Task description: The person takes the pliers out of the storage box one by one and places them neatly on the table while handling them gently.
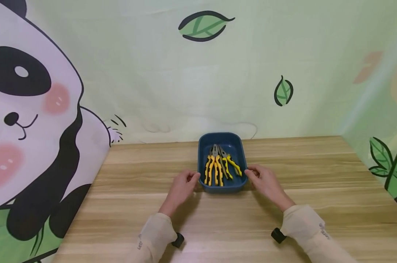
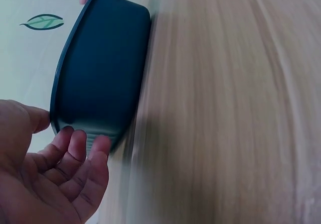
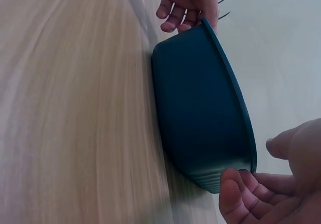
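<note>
A deep blue plastic bin (image 1: 223,189) sits on the wooden table, close to the back wall. Several pliers (image 1: 216,170) with yellow-and-black handles lie inside it, jaws toward the far end; the ones on the right (image 1: 234,166) have shorter handles. My left hand (image 1: 184,184) grips the bin's left rim, thumb at the edge and fingers curled beneath, as the left wrist view shows. Across from it my right hand (image 1: 265,182) holds the right side, fingers bent under the rim (image 3: 235,83). In the right wrist view its thumb (image 3: 282,142) stands slightly off the edge.
The wooden tabletop (image 1: 146,160) runs up to a pale green cloth backdrop (image 1: 146,73) printed with leaves and a large panda. A thin wavy line (image 1: 248,124) shows low on the cloth behind the bin. Dark wrist cameras (image 1: 278,235) hang below both sleeves.
</note>
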A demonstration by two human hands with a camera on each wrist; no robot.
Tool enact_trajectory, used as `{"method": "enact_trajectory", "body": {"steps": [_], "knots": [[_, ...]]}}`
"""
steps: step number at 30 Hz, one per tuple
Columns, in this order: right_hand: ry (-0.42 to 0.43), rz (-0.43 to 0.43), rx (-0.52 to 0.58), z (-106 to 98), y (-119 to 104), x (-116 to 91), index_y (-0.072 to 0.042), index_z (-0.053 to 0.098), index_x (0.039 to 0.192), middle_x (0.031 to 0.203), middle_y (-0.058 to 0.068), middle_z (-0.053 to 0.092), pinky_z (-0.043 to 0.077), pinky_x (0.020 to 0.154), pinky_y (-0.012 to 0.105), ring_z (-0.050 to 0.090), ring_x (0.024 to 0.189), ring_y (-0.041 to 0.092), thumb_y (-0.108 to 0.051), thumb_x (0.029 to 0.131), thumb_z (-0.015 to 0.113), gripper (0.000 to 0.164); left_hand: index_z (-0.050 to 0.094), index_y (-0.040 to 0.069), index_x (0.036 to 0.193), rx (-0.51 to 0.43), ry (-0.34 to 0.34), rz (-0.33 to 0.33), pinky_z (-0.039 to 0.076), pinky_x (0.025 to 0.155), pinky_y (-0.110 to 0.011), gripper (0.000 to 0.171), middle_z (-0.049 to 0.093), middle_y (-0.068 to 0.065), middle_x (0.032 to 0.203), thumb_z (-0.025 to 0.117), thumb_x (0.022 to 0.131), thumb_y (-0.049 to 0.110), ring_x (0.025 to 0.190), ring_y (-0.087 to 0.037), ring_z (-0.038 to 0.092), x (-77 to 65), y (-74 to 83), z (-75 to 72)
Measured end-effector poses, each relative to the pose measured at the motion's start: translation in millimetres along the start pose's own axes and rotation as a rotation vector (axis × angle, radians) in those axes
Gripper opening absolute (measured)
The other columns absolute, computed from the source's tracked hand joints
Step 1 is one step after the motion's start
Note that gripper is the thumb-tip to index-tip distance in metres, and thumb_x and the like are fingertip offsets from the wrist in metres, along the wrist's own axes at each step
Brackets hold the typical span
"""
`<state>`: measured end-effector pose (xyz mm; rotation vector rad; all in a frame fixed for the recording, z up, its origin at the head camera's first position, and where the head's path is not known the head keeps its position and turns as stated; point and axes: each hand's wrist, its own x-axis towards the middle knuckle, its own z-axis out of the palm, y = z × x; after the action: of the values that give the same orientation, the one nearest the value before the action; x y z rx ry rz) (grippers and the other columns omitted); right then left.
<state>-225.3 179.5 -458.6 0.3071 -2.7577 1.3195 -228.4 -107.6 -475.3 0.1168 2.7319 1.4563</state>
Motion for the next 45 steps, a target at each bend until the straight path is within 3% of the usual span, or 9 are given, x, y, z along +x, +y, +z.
{"method": "enact_trajectory", "body": {"steps": [6,18,29,38,45], "knots": [[-0.009,0.022,0.05,6.7,-2.7,1.6,0.004,0.06,0.112,0.075,0.009,0.062,0.045,0.049,0.025,0.059,0.057,0.022,-0.019,0.095,0.056,0.029,0.06,0.008,0.094,-0.061,-0.005,-0.018,0.049,0.056,-0.029,0.03,0.063,-0.01,0.079,0.053,0.094,0.037,0.067,-0.02,0.061,-1.2,2.4,2.2],[-0.035,0.047,0.097,12.7,2.0,4.2,0.004,0.06,0.107,0.066,0.008,0.059,0.042,0.047,0.024,0.056,0.054,0.021,-0.016,0.095,0.055,0.025,0.059,0.0,0.099,-0.233,-0.031,-0.125,0.055,0.061,-0.035,0.029,0.062,-0.016,0.085,0.061,0.091,0.028,0.072,-0.028,0.065,2.9,9.1,1.8],[-0.048,0.078,0.102,14.8,0.8,5.8,0.003,0.058,0.103,0.065,0.006,0.058,0.046,0.051,0.025,0.056,0.053,0.019,-0.013,0.094,0.053,0.02,0.054,-0.005,0.108,-0.365,-0.065,-0.246,0.056,0.065,-0.033,0.03,0.065,-0.014,0.087,0.062,0.09,0.018,0.068,-0.02,0.064,9.4,14.1,1.5],[-0.067,0.079,0.108,13.4,0.3,2.2,0.003,0.056,0.097,0.062,0.006,0.057,0.041,0.044,0.023,0.054,0.05,0.017,-0.01,0.092,0.054,0.014,0.05,-0.008,0.113,-0.413,-0.09,-0.217,0.056,0.064,-0.036,0.033,0.063,-0.023,0.093,0.063,0.087,0.008,0.065,-0.02,0.063,4.0,16.8,-0.9],[-0.1,0.096,0.134,13.2,-1.8,-6.8,0.004,0.053,0.098,0.06,0.005,0.054,0.042,0.045,0.025,0.053,0.049,0.018,-0.008,0.091,0.052,0.014,0.047,-0.006,0.125,-0.404,-0.125,-0.211,0.056,0.068,-0.039,0.044,0.064,-0.021,0.092,0.063,0.087,0.007,0.068,-0.021,0.064,-3.0,15.9,-2.4]]}}
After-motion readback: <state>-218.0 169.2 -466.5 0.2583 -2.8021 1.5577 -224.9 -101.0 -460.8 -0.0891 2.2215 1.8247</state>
